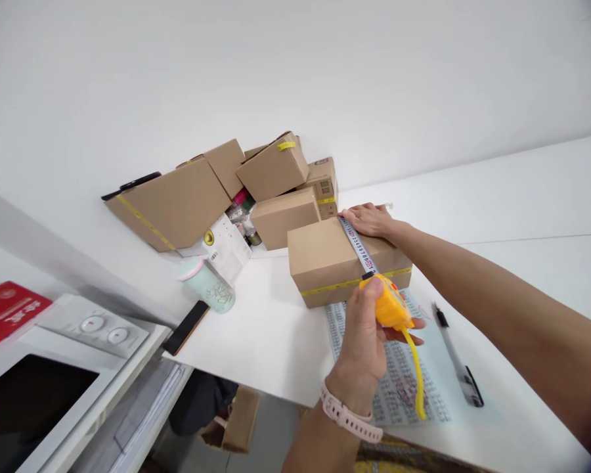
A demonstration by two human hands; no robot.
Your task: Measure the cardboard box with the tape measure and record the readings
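A cardboard box [325,259] with a yellow tape band lies on the white table [276,335]. My left hand [362,335] is closed around a yellow tape measure [391,305] at the box's near edge. Its blade [357,244] runs across the box top to the far edge. There my right hand [369,220] presses the blade's end down with its fingers closed over the edge. A yellow strap hangs from the tape measure. A pink watch band sits on my left wrist.
A printed sheet [398,374] and a pen [456,358] lie beside the box. Several more cardboard boxes [270,174] are piled against the wall, with a mint cup [209,286] and a dark phone [186,326] near them. A white appliance [54,368] stands at lower left.
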